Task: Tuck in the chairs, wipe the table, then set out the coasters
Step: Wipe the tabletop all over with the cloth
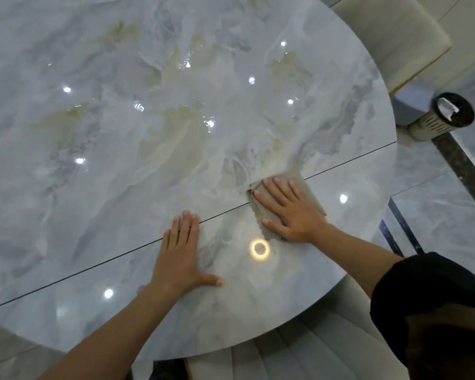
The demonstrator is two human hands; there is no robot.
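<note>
Cloth (270,211), beige, lies under spread right hand (294,212) on grey marble table (121,133); left hand (180,256) flat beside; slotted bin (433,124) holds white paper (446,106).

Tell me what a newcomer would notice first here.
The glossy marbled table fills the view, with a bright ring reflection near its close edge. The right hand presses a beige cloth flat across the table's dark seam; the left hand rests flat to its left.

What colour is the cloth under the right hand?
Beige-grey, a flat square wiping cloth, clearest in the head view.
</note>
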